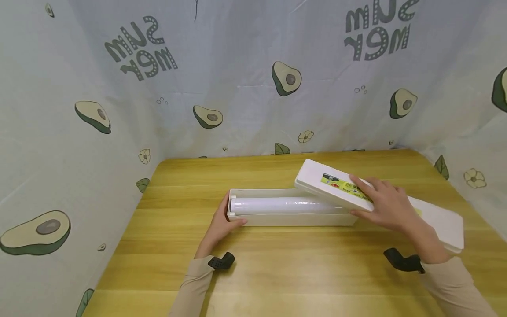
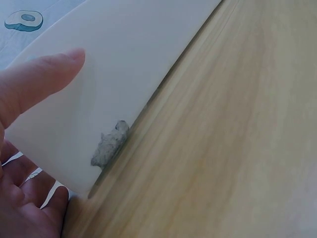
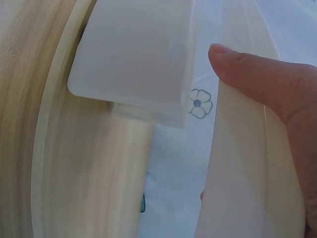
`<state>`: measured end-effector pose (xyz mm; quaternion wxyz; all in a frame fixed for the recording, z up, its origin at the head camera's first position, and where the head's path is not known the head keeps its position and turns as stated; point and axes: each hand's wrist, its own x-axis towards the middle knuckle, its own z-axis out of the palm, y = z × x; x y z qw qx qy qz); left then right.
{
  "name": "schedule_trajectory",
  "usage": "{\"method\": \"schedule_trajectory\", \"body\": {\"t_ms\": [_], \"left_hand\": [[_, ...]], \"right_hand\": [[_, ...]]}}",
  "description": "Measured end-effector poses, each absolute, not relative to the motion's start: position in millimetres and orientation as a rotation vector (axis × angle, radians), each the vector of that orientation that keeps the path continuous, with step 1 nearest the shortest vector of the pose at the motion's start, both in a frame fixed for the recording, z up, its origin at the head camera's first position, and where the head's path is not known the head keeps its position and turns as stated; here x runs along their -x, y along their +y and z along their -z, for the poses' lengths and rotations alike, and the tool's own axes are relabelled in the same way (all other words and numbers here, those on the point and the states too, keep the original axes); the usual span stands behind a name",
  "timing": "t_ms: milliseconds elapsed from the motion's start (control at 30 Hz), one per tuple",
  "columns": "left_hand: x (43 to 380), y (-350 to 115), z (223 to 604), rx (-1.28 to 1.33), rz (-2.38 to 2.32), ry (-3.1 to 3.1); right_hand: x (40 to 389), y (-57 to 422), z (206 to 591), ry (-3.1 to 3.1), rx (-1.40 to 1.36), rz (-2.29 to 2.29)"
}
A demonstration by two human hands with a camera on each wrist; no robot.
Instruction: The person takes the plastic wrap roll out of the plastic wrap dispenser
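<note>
A long white cling film box [image 1: 293,220] lies on the table, its top off over the left part. Inside it sits a pale roll of cling film [image 1: 277,205]. My left hand [image 1: 219,224] grips the box's left end; in the left wrist view the thumb [image 2: 44,79] lies along the box's front wall [image 2: 114,64]. My right hand [image 1: 390,204] holds the white lid [image 1: 439,220] by its long edges, tilted above the box's right end. A yellow-green label [image 1: 344,185] on the lid is partly covered by the fingers. The right wrist view shows the lid [image 3: 233,163] beside the box [image 3: 133,54].
The wooden table [image 1: 293,268] extends around the box on all sides. Behind it and at both sides hangs a pale curtain [image 1: 237,88] printed with avocados. A grey torn patch [image 2: 110,145] marks the box's front wall near its lower edge.
</note>
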<state>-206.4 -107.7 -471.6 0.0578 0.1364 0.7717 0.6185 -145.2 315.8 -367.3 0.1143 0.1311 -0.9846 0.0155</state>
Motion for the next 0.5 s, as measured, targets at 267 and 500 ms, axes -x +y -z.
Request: {"method": "schedule_trajectory", "body": {"t_ms": [267, 500], "left_hand": [[205, -108, 470, -0.386, -1.871, 2.346], [203, -108, 459, -0.381, -1.845, 2.343]], "right_hand": [[144, 321, 368, -2.910, -0.335, -0.057], [145, 329, 371, -2.908, -0.286, -0.050]]}}
